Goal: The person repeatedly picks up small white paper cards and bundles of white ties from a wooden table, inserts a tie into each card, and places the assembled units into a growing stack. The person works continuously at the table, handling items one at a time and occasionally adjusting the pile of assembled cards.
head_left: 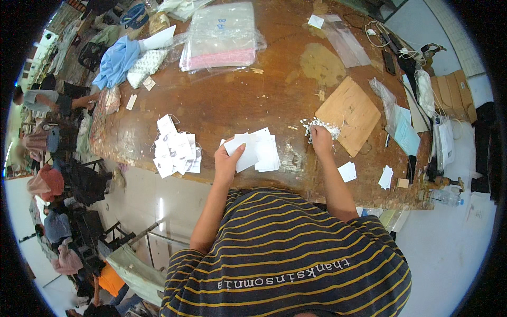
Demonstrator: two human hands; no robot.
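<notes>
Pinching a plain white rectangular paper card (244,153) in the left hand (226,161), with thumb pressed on top and fingers mostly hidden below; can't tell whether single or several layers. Holding it near the front edge of the brown wooden tabletop (253,105), overlapping the left side of a loose stack of white rectangular cards (268,150). Reaching with the right hand (321,140) into a tangled heap of short white strings (332,128), fingers bunched together; can't tell whether pinching any string. See the heap lying at the left corner of a flat tan wooden board (351,113), set diagonally. Have a messy pile of white paper tags with thin strings (174,150) left of the left hand, well apart from the right. Also have a few white cards (347,171) just right of the right forearm, and another small white bunch (386,177) farther right, near a small tan square piece (403,183). Farther back, see clear plastic bags with a pink layer (219,39) near a crumpled light-blue cloth (117,61); at back right, see a flat clear plastic sleeve (347,42).
</notes>
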